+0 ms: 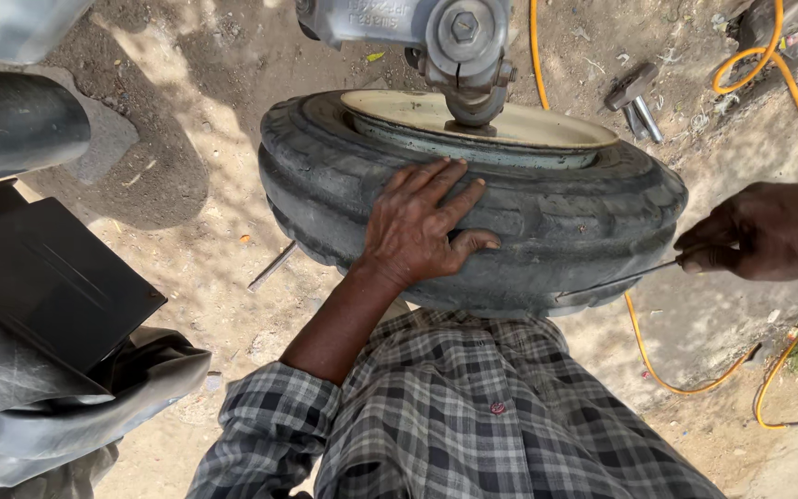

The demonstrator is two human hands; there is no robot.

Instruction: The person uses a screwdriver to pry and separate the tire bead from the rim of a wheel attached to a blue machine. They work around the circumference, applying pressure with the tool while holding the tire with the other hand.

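Landmark: worn black ribbed rubber tyre (547, 217) on a cream metal rim (547, 125), lying roughly flat, hung under a grey metal axle bracket (436, 32), right in front of the person's checked grey shirt (473, 416).

Left hand (422, 222) lies flat and spread on the tyre's near sidewall, fingers unclenched, pressing, gripping nothing. Right hand (764, 231), off the tyre's right edge, is clenched around a thin metal rod tool (616, 277); the rod's tip touches the tread at the tyre's lower right.

Step in hand, as a judgement: probing or picking at the tread with the rod while the other hand steadies the wheel. The next move calls for firm left-hand pressure so the tyre does not turn, and a shallow rod angle that keeps the tip in the groove.

Around the tyre: yellow hose (787, 83) looping on the dirt ground (187, 102) behind and to the right, a hammer-like tool (634, 92) behind, a loose metal bar (272, 265) on the left, black flat panel (48, 277) far left.
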